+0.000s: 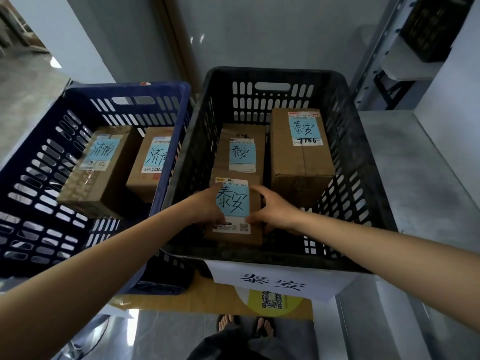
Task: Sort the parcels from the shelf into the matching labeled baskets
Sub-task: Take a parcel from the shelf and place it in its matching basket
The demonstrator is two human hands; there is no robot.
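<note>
A small cardboard parcel (235, 233) with a blue note reading 泰安 sits low inside the black basket (275, 74), near its front wall. My left hand (207, 203) grips its left side and my right hand (275, 207) grips its right side. Two more 泰安 parcels stand behind it: a middle one (242, 152) and a taller one (301, 152) at the right. The black basket carries a white 泰安 sign (272, 281) on its front. To the left, the blue basket (124, 90) holds two parcels marked 济南, one at the left (101, 162) and one at the right (153, 162).
A grey metal shelf surface (405, 162) lies right of the black basket, with a shelf upright (376, 48) behind it. Flattened cardboard with a yellow QR sticker (271, 300) lies under the baskets. My feet in sandals (245, 326) stand on the floor below.
</note>
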